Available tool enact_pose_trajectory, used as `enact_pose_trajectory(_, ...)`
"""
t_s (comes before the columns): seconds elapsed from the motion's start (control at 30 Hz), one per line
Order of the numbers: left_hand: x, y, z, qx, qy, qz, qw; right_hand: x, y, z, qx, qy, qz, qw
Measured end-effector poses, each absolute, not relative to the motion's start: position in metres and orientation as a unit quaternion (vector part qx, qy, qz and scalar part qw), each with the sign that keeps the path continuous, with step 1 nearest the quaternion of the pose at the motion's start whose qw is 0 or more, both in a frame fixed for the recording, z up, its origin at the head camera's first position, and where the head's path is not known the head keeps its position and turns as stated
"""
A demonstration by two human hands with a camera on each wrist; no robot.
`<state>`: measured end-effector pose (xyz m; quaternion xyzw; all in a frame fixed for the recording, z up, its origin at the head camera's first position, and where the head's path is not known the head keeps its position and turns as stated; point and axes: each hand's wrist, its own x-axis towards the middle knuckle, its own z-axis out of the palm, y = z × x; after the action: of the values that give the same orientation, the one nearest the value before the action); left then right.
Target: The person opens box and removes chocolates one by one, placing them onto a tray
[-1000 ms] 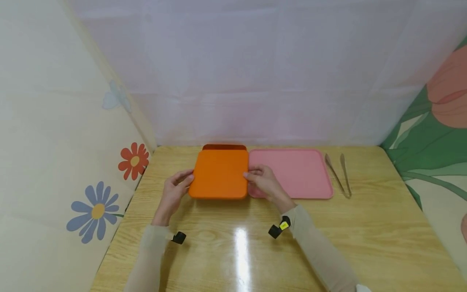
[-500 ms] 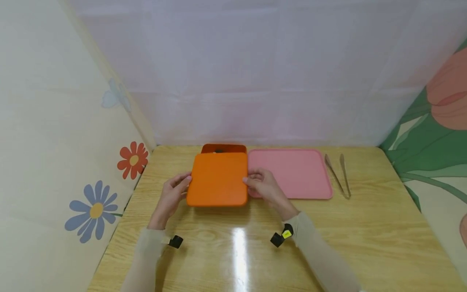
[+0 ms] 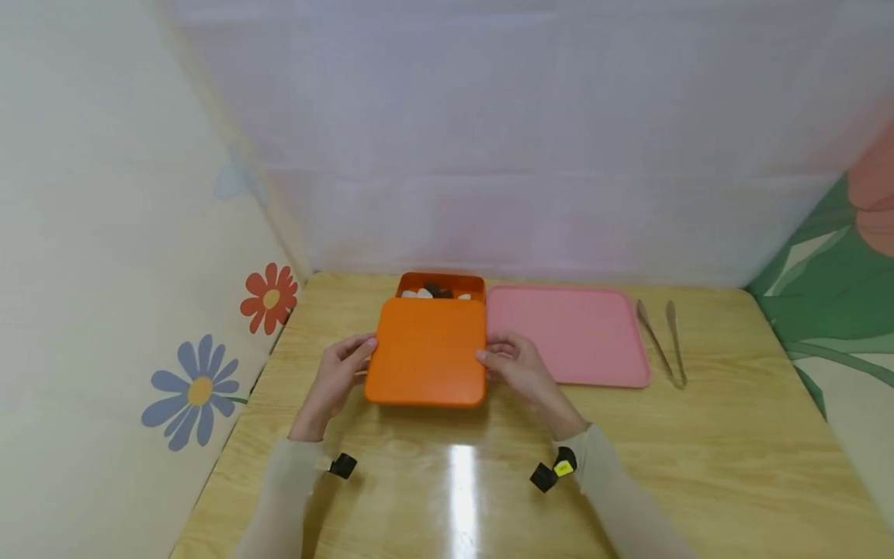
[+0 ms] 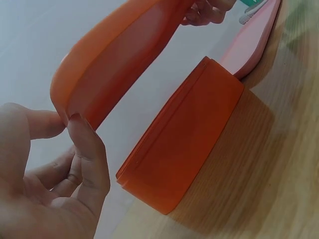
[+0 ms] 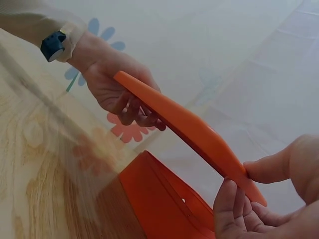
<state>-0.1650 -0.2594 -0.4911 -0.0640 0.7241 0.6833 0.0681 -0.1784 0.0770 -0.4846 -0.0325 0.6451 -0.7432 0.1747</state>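
Both hands hold the orange lid (image 3: pixel 426 351) by its side edges, lifted clear of the orange box (image 3: pixel 441 286): the left hand (image 3: pixel 338 374) pinches the left edge between thumb and fingers, the right hand (image 3: pixel 518 370) pinches the right edge. Dark and pale pieces show in the box's uncovered far part. Just right of it on the worktop (image 3: pixel 698 450) lies a pink tray (image 3: pixel 569 334), with metal tongs (image 3: pixel 663 343) beyond.

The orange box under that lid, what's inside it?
The lid, held by the left hand and right hand, covers most of the box. Only its far strip shows, with a few white and dark pieces. The rest is hidden.
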Motion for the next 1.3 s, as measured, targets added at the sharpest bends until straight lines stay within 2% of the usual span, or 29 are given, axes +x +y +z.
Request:
enact_pose_trajectory(0.43, -0.157, -0.263, -0.494, -0.047, 0.733, 0.675, 0.075, -0.168, 0.080, -0.489, -0.053, 0.660, -0.729, 0.172)
enact_pose_trajectory(1.3, -0.143, -0.266, -0.497, -0.060, 0.739, 0.665, 0.087, -0.155, 0.080, -0.500, -0.040, 0.647, -0.736, 0.195)
